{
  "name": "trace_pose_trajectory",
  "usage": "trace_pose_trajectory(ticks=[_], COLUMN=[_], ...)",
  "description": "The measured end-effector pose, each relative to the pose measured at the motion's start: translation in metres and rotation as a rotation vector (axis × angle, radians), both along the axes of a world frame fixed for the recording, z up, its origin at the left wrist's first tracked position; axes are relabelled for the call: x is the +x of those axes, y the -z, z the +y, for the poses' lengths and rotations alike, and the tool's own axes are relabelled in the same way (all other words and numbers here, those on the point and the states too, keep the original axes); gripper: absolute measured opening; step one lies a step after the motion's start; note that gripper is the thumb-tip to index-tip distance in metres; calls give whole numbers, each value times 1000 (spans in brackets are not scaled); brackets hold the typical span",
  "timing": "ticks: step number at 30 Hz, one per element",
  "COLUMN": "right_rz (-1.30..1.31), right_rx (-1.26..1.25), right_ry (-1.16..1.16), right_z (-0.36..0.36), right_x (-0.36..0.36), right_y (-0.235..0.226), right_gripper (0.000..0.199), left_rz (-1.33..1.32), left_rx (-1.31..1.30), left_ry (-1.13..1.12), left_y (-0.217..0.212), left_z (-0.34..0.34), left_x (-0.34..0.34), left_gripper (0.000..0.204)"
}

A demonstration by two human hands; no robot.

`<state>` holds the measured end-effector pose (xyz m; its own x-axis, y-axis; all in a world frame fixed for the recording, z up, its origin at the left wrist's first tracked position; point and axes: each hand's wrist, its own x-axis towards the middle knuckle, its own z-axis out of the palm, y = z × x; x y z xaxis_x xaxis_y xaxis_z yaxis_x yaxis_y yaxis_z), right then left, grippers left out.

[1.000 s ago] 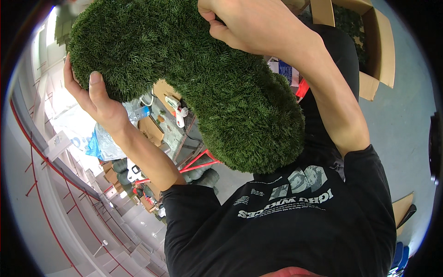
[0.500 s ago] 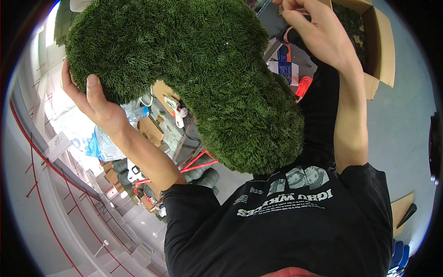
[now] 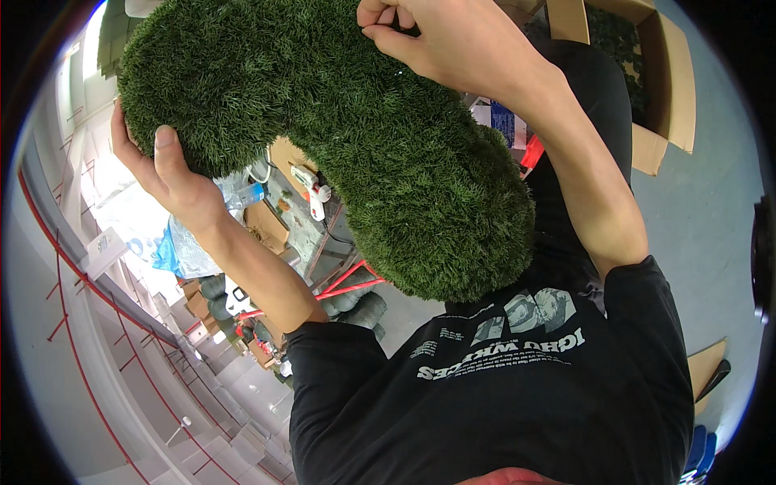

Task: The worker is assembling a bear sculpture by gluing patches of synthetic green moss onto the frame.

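Note:
A large curved shape covered in dark green artificial grass [image 3: 388,145] fills the upper middle of the view. My left hand [image 3: 166,174] grips its left end from below, thumb pressed on the turf. My right hand [image 3: 440,40] rests on the top of the shape, with its fingertips pinched together on the green fibres. Both forearms reach up from my black printed shirt [image 3: 517,388] at the bottom.
A white glue gun [image 3: 311,187] lies on a cluttered table under the shape, beside a red metal frame [image 3: 347,283]. A blue plastic bag [image 3: 174,250] sits at the left. An open cardboard box [image 3: 671,89] with green material stands on the grey floor, upper right.
My right hand, lifted off to the right of the shape half a second ago, has come back onto its top. My left hand keeps its hold.

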<state>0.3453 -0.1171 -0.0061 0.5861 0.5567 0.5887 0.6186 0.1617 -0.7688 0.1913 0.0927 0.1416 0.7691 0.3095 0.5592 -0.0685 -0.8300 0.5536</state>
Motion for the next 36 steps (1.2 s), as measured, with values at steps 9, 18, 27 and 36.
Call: trace_pose_trajectory(ticks=[9, 18, 27, 36], right_rz=[-139, -303, 170, 830], right_rx=[-60, -114, -145, -125], right_ry=[35, 40, -185, -286], right_z=[4, 13, -12, -92], right_x=[-1, 11, 27, 40], right_y=[-4, -10, -18, 90], right_gripper=[9, 16, 16, 20], left_rz=[-3, -11, -16, -21], left_rx=[26, 13, -7, -46], left_ry=[-43, -31, 1, 12], left_y=[2, 4, 2, 7], left_z=[5, 4, 0, -3], left_x=[0, 1, -4, 5], left_gripper=[66, 66, 61, 63])
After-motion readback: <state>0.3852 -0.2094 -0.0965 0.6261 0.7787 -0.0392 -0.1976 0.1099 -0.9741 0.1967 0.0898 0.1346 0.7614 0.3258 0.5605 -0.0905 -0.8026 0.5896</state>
